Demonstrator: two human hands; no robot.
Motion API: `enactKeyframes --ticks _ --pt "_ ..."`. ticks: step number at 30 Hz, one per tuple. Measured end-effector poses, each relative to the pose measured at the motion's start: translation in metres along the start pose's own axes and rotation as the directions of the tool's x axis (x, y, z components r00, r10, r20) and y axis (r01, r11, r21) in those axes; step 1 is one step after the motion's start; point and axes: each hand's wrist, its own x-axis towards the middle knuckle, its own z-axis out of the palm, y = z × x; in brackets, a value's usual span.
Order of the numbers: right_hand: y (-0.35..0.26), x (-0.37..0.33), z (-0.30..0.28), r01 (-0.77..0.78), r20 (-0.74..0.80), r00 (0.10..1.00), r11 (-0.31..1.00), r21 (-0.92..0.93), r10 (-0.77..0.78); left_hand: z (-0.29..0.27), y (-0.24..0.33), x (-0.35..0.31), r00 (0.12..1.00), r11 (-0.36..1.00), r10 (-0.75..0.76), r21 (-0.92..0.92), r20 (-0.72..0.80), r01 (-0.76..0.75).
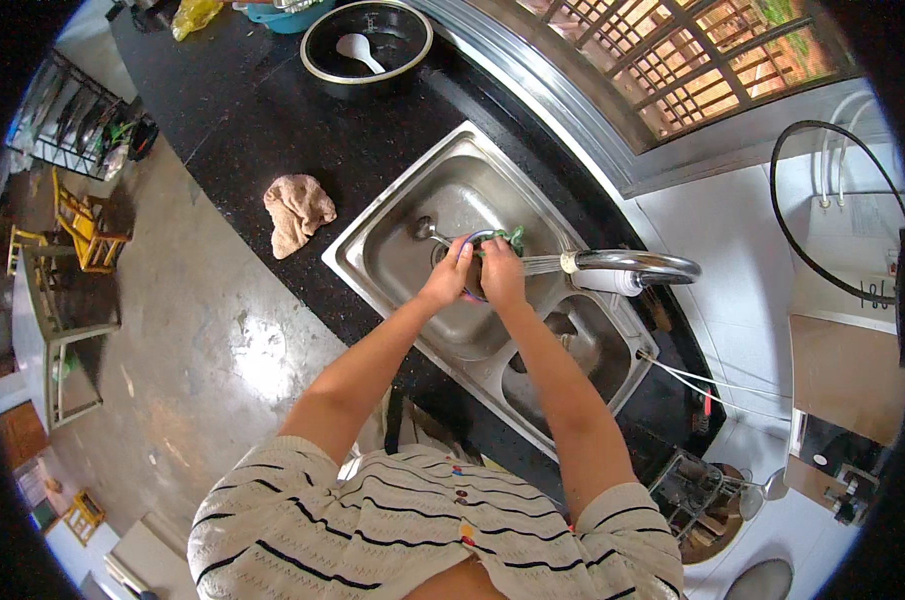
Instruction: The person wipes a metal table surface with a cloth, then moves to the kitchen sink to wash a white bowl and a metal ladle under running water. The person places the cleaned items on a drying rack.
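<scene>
Over the larger basin of the steel sink point(382, 232), my left hand point(450, 274) is closed on the side of a small round bowl point(475, 288) with a bluish rim. My right hand point(502, 272) has its fingers curled in at the bowl, against a green scrubbing pad point(515, 239) that sticks out past the knuckles. Both hands hide most of the bowl. From the curved chrome faucet point(642, 261), water runs toward my right hand. A metal spoon point(427, 229) lies in the basin just beyond my left hand.
A crumpled beige cloth point(298, 212) lies on the black counter point(222, 140) left of the sink. Farther back stands a black basin point(317, 55) holding a white spoon point(359, 50). The smaller sink bowl point(592, 350) is at the right, near a wire rack point(692, 490).
</scene>
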Motion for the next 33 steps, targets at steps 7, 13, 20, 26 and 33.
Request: enactKeyframes --ticks 7,13,20,26,33 --pt "0.004 0.002 0.019 -0.548 0.444 0.823 0.290 0.785 0.354 -0.002 -0.025 0.022 0.984 0.981 0.177 -0.086 -0.007 -0.177" --pt "-0.009 0.000 -0.008 -0.024 0.479 0.878 1.000 -0.001 0.022 -0.021 -0.012 0.022 0.937 0.855 0.312 0.384 0.154 -0.348" --pt "0.010 -0.002 0.006 0.109 0.068 0.992 0.992 -0.056 -0.105 -0.008 -0.001 0.011 0.995 0.996 -0.068 0.062 0.072 0.064" --pt "-0.004 0.002 0.010 -0.455 0.381 0.889 0.580 0.676 0.254 -0.001 -0.042 0.019 0.992 0.953 0.123 -0.276 -0.028 -0.126" --pt "0.021 0.002 0.011 -0.362 0.673 0.739 0.849 0.384 0.011 -0.011 -0.036 0.027 0.925 0.904 0.378 0.204 0.031 -0.376"
